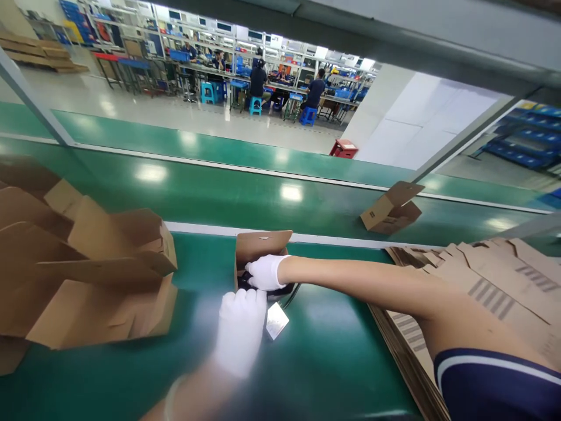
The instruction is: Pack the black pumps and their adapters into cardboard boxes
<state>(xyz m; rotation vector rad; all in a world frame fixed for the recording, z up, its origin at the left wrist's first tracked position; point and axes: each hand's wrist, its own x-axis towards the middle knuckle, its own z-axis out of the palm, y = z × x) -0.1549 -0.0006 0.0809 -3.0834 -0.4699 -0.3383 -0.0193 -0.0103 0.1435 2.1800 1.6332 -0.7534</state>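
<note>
A small open cardboard box stands on the green work surface in front of me, its back flap raised. My right hand, in a white glove, reaches into it from the right, fingers bent down onto a black item mostly hidden by the hand and the walls. My left hand, also gloved in white, is at the box's near side, fingers curled over the front edge. A dark cord comes out over the box's right side, beside a shiny whitish square piece lying just outside the front.
Several open cardboard boxes crowd the left. Flattened cardboard is stacked at right, under my right arm. Another open box sits on the green conveyor belt beyond the pale rail. People sit at far benches.
</note>
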